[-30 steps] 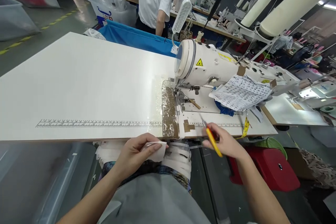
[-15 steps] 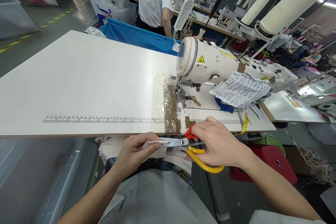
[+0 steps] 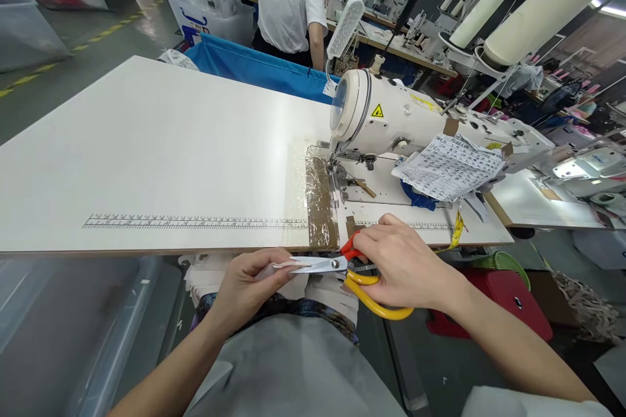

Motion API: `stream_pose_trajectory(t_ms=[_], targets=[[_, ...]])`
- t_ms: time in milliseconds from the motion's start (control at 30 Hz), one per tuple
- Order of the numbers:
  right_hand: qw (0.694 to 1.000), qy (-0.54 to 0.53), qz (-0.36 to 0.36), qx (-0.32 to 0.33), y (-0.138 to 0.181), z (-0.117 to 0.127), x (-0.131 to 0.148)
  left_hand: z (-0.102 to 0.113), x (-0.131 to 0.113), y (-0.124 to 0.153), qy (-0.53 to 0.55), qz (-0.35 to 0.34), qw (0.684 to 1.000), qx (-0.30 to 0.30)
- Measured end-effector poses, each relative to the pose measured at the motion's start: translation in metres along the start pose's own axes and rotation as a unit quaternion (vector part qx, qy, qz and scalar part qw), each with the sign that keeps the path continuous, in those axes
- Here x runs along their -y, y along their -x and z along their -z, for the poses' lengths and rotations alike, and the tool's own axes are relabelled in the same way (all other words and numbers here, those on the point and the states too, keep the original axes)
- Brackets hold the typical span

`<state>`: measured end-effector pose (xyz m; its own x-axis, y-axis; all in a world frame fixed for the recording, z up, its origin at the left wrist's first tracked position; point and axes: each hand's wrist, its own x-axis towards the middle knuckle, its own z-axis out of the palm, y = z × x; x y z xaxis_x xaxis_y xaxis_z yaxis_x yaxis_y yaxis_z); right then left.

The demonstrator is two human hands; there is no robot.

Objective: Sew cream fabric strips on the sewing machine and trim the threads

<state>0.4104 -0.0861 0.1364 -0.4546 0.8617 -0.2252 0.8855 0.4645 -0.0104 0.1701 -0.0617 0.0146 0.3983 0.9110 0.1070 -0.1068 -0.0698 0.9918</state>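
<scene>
Scissors [image 3: 336,264] swung left to the white cloth [image 3: 267,272] my left hand [image 3: 252,280] pinched, right hand [image 3: 398,264] gripping them. Snipping stage, I guessed; next squeeze needed a steady pinch.

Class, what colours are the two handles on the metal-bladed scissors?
One red handle, one yellow handle; best seen in the head view.

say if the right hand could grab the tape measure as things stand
Probably not straight away: the right hand is taken up by the scissors. The way itself looks free, though: the tape measure is at the table's near edge, close to that hand, with nothing visible between.
</scene>
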Motion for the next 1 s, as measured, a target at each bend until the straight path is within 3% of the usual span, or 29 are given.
stream_pose_trajectory(t_ms=[733, 1000], targets=[[0.999, -0.042, -0.001, 0.013, 0.000, -0.001, -0.003, -0.003, -0.003, -0.001, 0.013, -0.001, 1.000, -0.014], [0.998, 0.008, 0.025, -0.050, 0.002, -0.012, -0.009, -0.001, -0.002, -0.001, 0.010, 0.040, 0.999, 0.016]])
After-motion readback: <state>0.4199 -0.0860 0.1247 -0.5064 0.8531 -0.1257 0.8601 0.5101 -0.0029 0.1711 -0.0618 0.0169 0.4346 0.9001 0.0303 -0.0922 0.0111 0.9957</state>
